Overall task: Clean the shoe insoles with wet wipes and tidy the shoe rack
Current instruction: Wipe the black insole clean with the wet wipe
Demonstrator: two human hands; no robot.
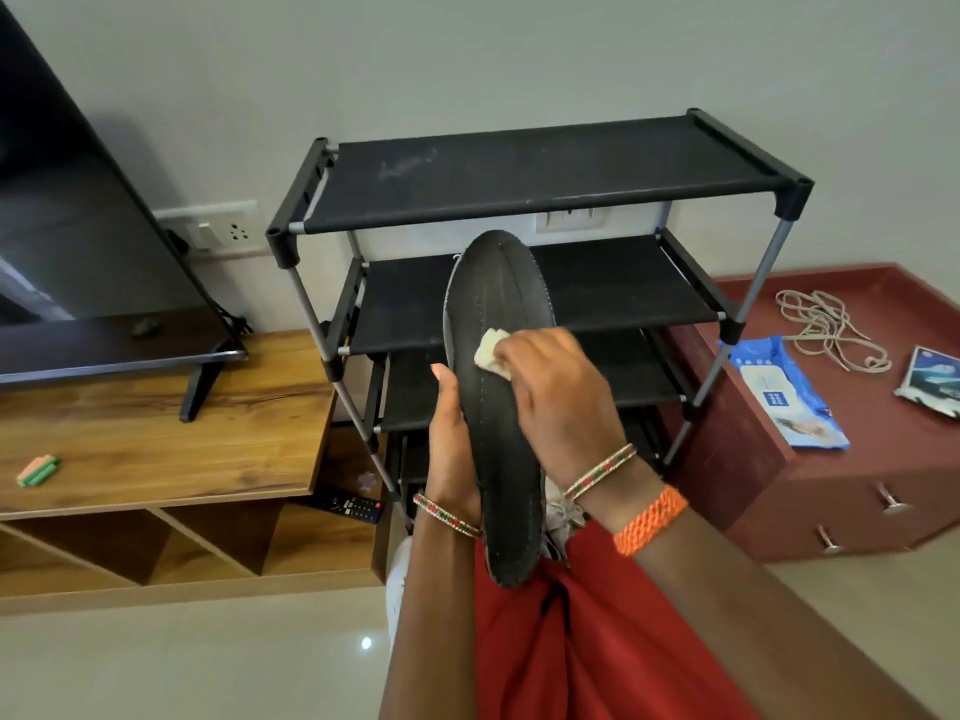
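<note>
head view. the left hand (451,449) is gripping a dark insole (493,366) along its left edge, thumb up beside the edge and fingers curled behind, holding it upright and slightly tilted in front of the shoe rack (524,262). the right hand (558,394) is pressing a folded wet wipe (126,350) against the insole's face near its middle, fingers curled over the wipe so that only its pale left portion is showing. the insole's toe end is reaching up in front of the rack's second shelf; its heel end is hanging over the person's red garment (613,641). the rack's black fabric shelves are standing against the wall, between a wooden tv unit (156,433) on the left and a maroon drawer cabinet (779,485) on the right. on the cabinet top a blue wet wipes pack (784,394) is lying near the rack, with loose shoelaces (826,327) behind it and a small packet (932,381) well apart to the right. a remote control (350,506) is lying on the unit's lower shelf.
</note>
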